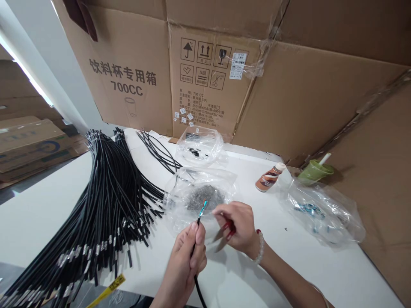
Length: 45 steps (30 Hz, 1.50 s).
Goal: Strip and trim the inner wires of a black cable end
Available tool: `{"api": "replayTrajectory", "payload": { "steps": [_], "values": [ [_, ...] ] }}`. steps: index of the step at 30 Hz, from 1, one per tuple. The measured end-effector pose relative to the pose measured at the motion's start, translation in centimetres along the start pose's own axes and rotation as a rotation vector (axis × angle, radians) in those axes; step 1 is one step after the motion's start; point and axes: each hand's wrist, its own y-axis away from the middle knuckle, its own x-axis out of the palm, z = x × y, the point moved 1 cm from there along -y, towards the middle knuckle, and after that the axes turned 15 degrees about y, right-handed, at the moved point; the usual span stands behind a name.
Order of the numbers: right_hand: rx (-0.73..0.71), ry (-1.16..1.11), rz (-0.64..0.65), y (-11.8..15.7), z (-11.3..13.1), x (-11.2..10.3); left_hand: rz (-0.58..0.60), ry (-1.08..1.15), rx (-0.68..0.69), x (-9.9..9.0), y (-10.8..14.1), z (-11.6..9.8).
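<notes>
Hands over white table (48,214): left hand (186,261) pinches thin black cable (196,239) upright, presenting stripped blue tip; right hand (239,226) fisted around red-handled scissors (224,233) beside it, bundle of black cables (109,205) stacked left.

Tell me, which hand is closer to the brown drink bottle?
Right. The right hand sits just below-left of the bottle; the left hand, gripping the black cable, is farther.

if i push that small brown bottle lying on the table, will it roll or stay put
The brown bottle lies on its side on the white table, and its body looks round, so it would probably roll rather than slide. It looks small and plastic, so likely light. The clear bag beside it might stop it.
</notes>
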Motion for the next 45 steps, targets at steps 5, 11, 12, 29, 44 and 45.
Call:
{"api": "replayTrajectory", "payload": {
  "steps": [5,11,12,29,44,45],
  "values": [
    [0.638,-0.639,0.320,0.0,0.4,0.8,0.029,-0.003,0.018,-0.3,0.1,-0.2],
    [0.724,-1.054,0.407,-0.6,0.9,2.5,0.086,0.002,0.004,-0.2,0.4,-0.3],
    [0.737,-1.089,0.388,-0.6,0.9,2.6,0.095,0.016,-0.005,-0.2,0.5,-0.4],
    [0.970,-1.174,0.289,-0.6,2.7,2.5,0.288,0.366,-0.145,-0.7,1.0,-0.5],
    [1.078,-1.527,0.362,1.6,3.9,2.1,0.130,0.053,0.079,-0.6,1.2,0.5],
    [1.081,-1.531,0.365,1.6,3.9,2.1,0.099,0.044,0.106,-0.6,1.1,0.7]
  ]
}}
